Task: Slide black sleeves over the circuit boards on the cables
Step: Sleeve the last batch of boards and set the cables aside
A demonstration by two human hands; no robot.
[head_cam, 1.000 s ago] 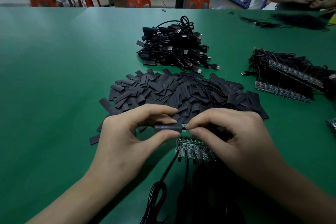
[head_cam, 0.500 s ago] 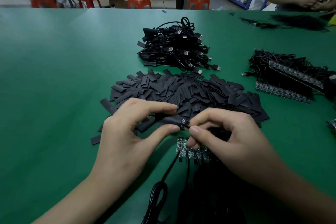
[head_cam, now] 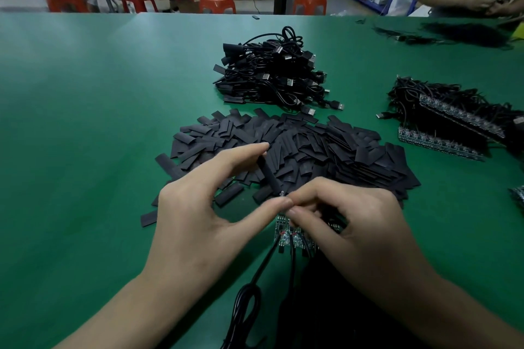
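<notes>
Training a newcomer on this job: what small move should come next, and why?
Probably push the sleeve toward the right hand: the left hand holds it, and a sliver of the board the right hand pinches shows uncovered at its lower end.

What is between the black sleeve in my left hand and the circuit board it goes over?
No separate object. The black sleeve in the left hand's grip has its lower end right at a sliver of circuit board. Only the right hand's fingertips, pinching just beneath, crowd that opening.
</notes>
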